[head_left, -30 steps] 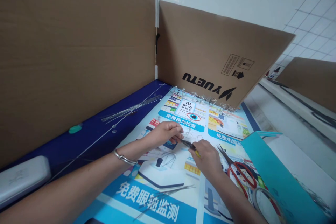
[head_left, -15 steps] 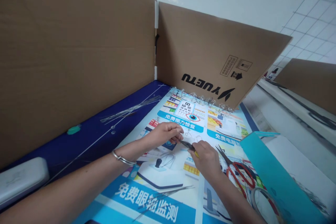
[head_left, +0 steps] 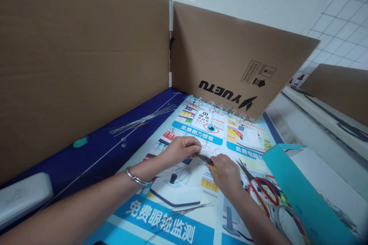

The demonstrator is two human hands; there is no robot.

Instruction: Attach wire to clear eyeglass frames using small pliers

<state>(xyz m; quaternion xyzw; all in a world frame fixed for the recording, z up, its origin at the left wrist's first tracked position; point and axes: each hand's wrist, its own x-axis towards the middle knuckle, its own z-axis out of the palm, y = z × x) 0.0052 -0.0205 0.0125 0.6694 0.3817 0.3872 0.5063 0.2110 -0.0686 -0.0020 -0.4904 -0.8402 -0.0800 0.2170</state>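
My right hand [head_left: 227, 174] is closed round a pair of pliers [head_left: 206, 159] with dark jaws and a bit of yellow handle showing. The jaws point left and meet the fingertips of my left hand [head_left: 184, 148]. That hand is pinched on a thin wire [head_left: 204, 147], whose faint loop shows just beyond the fingers. The exact spot where jaws and wire meet is too small to make out. A metal bangle [head_left: 137, 178] circles my left wrist. Right of my right hand lie scissors [head_left: 263, 189] with red handles.
Cardboard panels [head_left: 227, 57] stand behind and at left. Small clear pieces [head_left: 221, 108] line the back one's foot. Straight wires [head_left: 143, 118] lie on the blue strip, more wires [head_left: 178, 214] in front. A teal box [head_left: 299, 183] and a tape roll [head_left: 277, 218] are at right.
My left hand has dipped very slightly and its forearm has shifted a little right and down. The pliers and my right hand are almost unmoved.
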